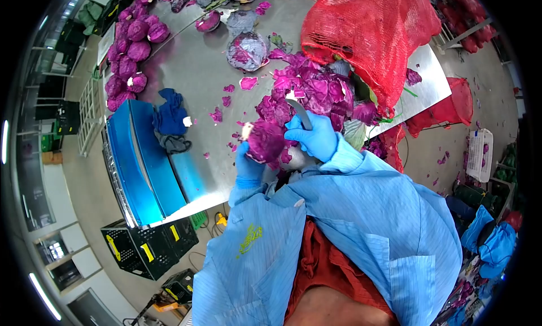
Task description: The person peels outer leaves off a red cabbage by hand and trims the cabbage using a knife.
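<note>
My left hand (pixel 248 165), in a blue glove, is closed around the underside of a red cabbage (pixel 266 141), whose pale cut stem faces up and left. In my right hand (pixel 317 137), also gloved, is a knife with a curved grey blade (pixel 301 112); its handle is hidden in the fist. The blade points up and away, just right of the cabbage and apart from it. Beyond both hands lies a heap of loose purple cabbage leaves (pixel 316 89). An untrimmed, greyish cabbage (pixel 247 51) sits farther back on the metal table (pixel 197 66).
A red mesh sack (pixel 367 32) covers the table's far right. Peeled cabbages (pixel 135 41) are piled at the far left. A blue metal box (pixel 141 162) and a dark blue cloth (pixel 170 112) stand left of me. Black crates (pixel 149 250) are on the floor.
</note>
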Motion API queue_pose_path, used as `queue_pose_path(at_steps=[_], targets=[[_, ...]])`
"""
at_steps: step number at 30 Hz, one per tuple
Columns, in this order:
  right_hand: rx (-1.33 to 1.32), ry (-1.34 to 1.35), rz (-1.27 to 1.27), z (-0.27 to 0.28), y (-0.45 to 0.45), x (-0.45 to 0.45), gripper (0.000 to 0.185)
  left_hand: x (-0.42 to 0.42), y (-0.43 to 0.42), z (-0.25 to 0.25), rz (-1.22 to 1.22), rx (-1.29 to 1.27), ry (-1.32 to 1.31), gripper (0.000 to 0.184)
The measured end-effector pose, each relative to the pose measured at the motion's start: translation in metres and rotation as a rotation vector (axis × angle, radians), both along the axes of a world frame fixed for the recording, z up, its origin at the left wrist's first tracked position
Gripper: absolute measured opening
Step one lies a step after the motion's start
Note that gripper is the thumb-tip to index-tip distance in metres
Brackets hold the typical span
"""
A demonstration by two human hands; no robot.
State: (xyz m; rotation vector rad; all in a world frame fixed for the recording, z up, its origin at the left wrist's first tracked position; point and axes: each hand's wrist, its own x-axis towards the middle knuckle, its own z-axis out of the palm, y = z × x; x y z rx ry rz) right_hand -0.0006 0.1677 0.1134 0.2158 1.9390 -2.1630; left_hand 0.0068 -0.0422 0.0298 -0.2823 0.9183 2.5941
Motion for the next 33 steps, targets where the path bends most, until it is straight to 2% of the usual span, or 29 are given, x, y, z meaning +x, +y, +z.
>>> queue_pose_path(at_steps=[2,4,6,7,8,10,11,12,13,15,18,21,24,27,30,33], targets=[[-0.028,-0.116,-0.008,0.018,0.013,-0.006,0.021,-0.009,-0.006,-0.001,0.041,0.039,-0.026,0.070],[0.011,-0.190,0.024,0.013,0.023,-0.010,0.029,-0.008,-0.010,-0.004,-0.045,-0.253,0.118,0.066],[0.239,0.080,0.044,-0.007,0.022,-0.020,0.038,-0.008,-0.006,0.004,0.002,0.177,-0.076,0.059],[0.354,0.211,0.054,-0.020,0.021,-0.022,0.042,-0.006,-0.003,0.004,-0.030,-0.008,0.006,0.059],[0.398,0.301,0.062,-0.036,0.019,-0.022,0.056,-0.005,0.000,0.004,-0.063,-0.193,0.088,0.060],[0.346,0.265,0.099,-0.030,0.009,-0.020,0.057,-0.006,0.008,0.015,-0.050,-0.208,0.050,0.063],[0.318,0.246,0.117,-0.024,0.002,-0.017,0.057,-0.006,0.013,0.025,-0.008,-0.036,-0.074,0.066],[0.379,0.360,0.149,-0.015,-0.004,-0.016,0.059,-0.006,0.016,0.032,0.032,0.136,-0.199,0.068],[0.296,0.370,0.123,-0.020,-0.013,-0.011,0.057,-0.007,0.016,0.028,0.037,0.151,-0.205,0.070],[0.405,0.594,0.085,-0.035,-0.026,-0.011,0.049,-0.009,0.014,0.017,0.046,0.181,-0.221,0.073],[0.193,0.356,0.060,-0.034,-0.028,-0.007,0.035,-0.009,0.014,0.014,0.049,0.222,-0.239,0.073],[0.127,0.295,0.047,-0.030,-0.026,-0.010,0.023,-0.009,0.015,0.016,0.018,0.215,-0.205,0.074],[0.058,-0.006,0.108,-0.012,-0.019,-0.012,0.016,-0.008,0.013,0.010,0.011,0.182,-0.181,0.075],[0.243,0.350,0.081,-0.024,-0.017,-0.012,0.013,-0.008,0.010,0.004,0.009,0.190,-0.183,0.073],[0.219,0.293,0.137,-0.029,-0.014,-0.011,0.014,-0.009,0.009,-0.001,0.022,0.164,-0.182,0.071],[0.304,0.358,0.194,-0.034,-0.009,-0.010,0.018,-0.010,0.009,0.001,0.032,0.173,-0.183,0.070]])
